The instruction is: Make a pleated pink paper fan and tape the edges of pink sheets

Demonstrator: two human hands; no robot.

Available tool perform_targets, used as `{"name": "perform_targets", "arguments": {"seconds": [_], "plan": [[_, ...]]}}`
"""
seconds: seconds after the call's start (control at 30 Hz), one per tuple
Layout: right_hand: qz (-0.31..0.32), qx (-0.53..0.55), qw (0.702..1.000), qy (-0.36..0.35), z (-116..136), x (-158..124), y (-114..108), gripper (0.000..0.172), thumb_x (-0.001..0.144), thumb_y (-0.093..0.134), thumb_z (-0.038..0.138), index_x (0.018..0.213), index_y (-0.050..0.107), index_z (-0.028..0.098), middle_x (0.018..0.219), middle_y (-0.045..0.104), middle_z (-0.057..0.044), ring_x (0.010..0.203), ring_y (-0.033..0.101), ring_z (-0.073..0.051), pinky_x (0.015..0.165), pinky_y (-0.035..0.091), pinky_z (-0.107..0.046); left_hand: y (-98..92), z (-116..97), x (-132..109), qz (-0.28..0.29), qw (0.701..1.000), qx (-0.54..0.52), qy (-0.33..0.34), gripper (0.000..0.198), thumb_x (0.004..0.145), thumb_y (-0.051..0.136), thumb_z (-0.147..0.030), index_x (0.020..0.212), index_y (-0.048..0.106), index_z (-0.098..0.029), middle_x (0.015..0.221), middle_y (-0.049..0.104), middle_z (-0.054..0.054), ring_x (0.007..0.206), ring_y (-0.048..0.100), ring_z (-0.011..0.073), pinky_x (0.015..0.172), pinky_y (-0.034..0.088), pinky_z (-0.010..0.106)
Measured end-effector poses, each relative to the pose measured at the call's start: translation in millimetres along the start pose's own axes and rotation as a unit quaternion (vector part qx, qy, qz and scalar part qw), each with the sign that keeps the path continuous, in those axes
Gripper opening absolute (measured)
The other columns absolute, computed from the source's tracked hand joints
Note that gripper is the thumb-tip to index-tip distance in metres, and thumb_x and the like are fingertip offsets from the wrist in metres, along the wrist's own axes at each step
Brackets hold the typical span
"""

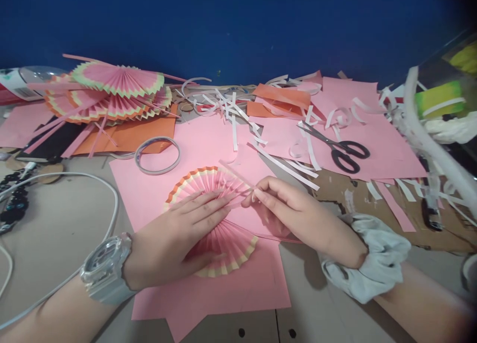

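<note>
A pleated pink paper fan disc [208, 184] with orange and yellow edging lies on a pink sheet [156, 194] in front of me. My left hand [179, 239] lies flat on the disc with its fingers stretched out, pressing it down. My right hand [298, 214] pinches a thin pink paper strip [236, 174] at the disc's right edge; the strip runs up and left across the pleats.
A stack of finished fan discs [112, 92] sits at the back left. A tape ring [157, 155] lies behind the disc. Black scissors [341, 149] rest on pink paper at the right among several white strips. A white cable [93, 184] loops at the left.
</note>
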State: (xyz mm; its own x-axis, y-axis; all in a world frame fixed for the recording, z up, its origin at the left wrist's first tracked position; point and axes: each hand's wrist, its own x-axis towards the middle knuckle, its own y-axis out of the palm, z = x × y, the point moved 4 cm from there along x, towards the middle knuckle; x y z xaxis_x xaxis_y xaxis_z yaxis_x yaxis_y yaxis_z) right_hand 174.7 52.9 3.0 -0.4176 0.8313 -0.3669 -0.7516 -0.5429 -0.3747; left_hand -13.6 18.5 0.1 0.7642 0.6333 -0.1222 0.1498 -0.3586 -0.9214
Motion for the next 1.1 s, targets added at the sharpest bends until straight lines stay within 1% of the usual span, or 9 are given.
{"name": "perform_targets", "arguments": {"seconds": [0.23, 0.33, 0.4, 0.47, 0.53, 0.57, 0.7, 0.87, 1.1], "plan": [[0.022, 0.007, 1.0, 0.005, -1.0, 4.4, -0.3, 0.034, 0.092, 0.03, 0.045, 0.095, 0.054, 0.02, 0.048, 0.041, 0.008, 0.039, 0.041, -0.007, 0.041, 0.035, -0.019, -3.4, 9.6, -7.6, -0.037, 0.999, 0.008, -0.014, 0.055, 0.08, 0.055, -0.032, 0.132, 0.041, -0.019, 0.146, 0.029, 0.006, 0.135, 0.019, 0.0247, 0.111, 0.019, 0.047], [0.049, 0.009, 0.999, -0.004, -4.2, 7.0, -1.5, 0.035, 0.092, 0.032, 0.046, 0.104, 0.054, 0.021, 0.057, 0.052, 0.005, 0.039, 0.042, -0.007, 0.042, 0.037, -0.02, -3.6, 11.1, -7.5, -0.038, 0.999, 0.009, -0.025, 0.055, 0.08, 0.056, -0.035, 0.131, 0.042, -0.021, 0.145, 0.03, 0.006, 0.135, 0.019, 0.0261, 0.11, 0.018, 0.05], [0.053, -0.018, 0.998, -0.026, -3.8, 9.3, -4.8, 0.034, 0.091, 0.036, 0.045, 0.105, 0.058, 0.023, 0.079, 0.063, -0.001, 0.051, 0.053, -0.009, 0.052, 0.044, -0.023, -3.8, 11.8, -6.9, -0.034, 0.999, 0.004, -0.03, 0.055, 0.08, 0.056, -0.038, 0.131, 0.042, -0.022, 0.143, 0.034, 0.006, 0.135, 0.019, 0.0259, 0.11, 0.019, 0.05], [0.05, -0.045, 0.996, -0.052, -0.9, 11.1, -9.0, 0.032, 0.089, 0.04, 0.043, 0.102, 0.062, 0.025, 0.099, 0.065, -0.002, 0.075, 0.06, -0.013, 0.07, 0.047, -0.025, -4.4, 12.0, -6.1, -0.032, 0.999, -0.008, -0.03, 0.056, 0.08, 0.056, -0.039, 0.131, 0.041, -0.022, 0.14, 0.037, 0.007, 0.135, 0.019, 0.0247, 0.11, 0.021, 0.049], [0.065, -0.059, 0.994, -0.066, 3.0, 12.1, -11.5, 0.03, 0.089, 0.041, 0.042, 0.1, 0.064, 0.025, 0.103, 0.064, -0.002, 0.094, 0.058, -0.016, 0.083, 0.043, -0.027, -5.4, 12.0, -5.2, -0.033, 0.999, -0.019, -0.031, 0.057, 0.08, 0.056, -0.039, 0.131, 0.04, -0.021, 0.138, 0.04, 0.007, 0.135, 0.018, 0.0237, 0.11, 0.022, 0.047], [0.077, -0.061, 0.993, -0.064, 4.6, 12.4, -12.0, 0.03, 0.089, 0.041, 0.041, 0.1, 0.063, 0.025, 0.103, 0.064, -0.002, 0.096, 0.057, -0.016, 0.085, 0.042, -0.027, -5.9, 11.9, -4.7, -0.035, 0.999, -0.024, -0.031, 0.057, 0.08, 0.057, -0.038, 0.131, 0.04, -0.021, 0.137, 0.041, 0.007, 0.135, 0.018, 0.0234, 0.11, 0.022, 0.046], [0.115, -0.077, 0.989, -0.058, 7.4, 12.8, -9.6, 0.027, 0.09, 0.04, 0.039, 0.096, 0.061, 0.022, 0.096, 0.064, -0.001, 0.089, 0.057, -0.015, 0.08, 0.043, -0.026, -7.3, 11.2, -3.5, -0.034, 0.998, -0.034, -0.029, 0.054, 0.08, 0.057, -0.037, 0.129, 0.042, -0.02, 0.139, 0.038, 0.006, 0.135, 0.019, 0.0233, 0.11, 0.023, 0.045], [0.076, -0.144, 0.979, -0.119, 5.4, 12.4, -6.6, 0.03, 0.092, 0.037, 0.037, 0.078, 0.056, 0.02, 0.077, 0.059, 0.0, 0.072, 0.053, -0.013, 0.069, 0.039, -0.025, -6.9, 12.0, -4.8, -0.03, 0.999, -0.033, -0.028, 0.055, 0.078, 0.059, -0.034, 0.129, 0.042, -0.02, 0.144, 0.032, 0.005, 0.135, 0.018, 0.0245, 0.111, 0.021, 0.045], [0.103, -0.189, 0.965, -0.148, 2.9, 13.1, -9.2, 0.028, 0.092, 0.037, 0.036, 0.083, 0.058, 0.02, 0.079, 0.059, 0.0, 0.074, 0.052, -0.013, 0.067, 0.037, -0.025, -6.9, 12.6, -4.3, -0.05, 0.997, -0.05, -0.027, 0.057, 0.079, 0.059, -0.038, 0.129, 0.04, -0.017, 0.142, 0.035, 0.007, 0.135, 0.02, 0.0232, 0.111, 0.022, 0.043]]}}
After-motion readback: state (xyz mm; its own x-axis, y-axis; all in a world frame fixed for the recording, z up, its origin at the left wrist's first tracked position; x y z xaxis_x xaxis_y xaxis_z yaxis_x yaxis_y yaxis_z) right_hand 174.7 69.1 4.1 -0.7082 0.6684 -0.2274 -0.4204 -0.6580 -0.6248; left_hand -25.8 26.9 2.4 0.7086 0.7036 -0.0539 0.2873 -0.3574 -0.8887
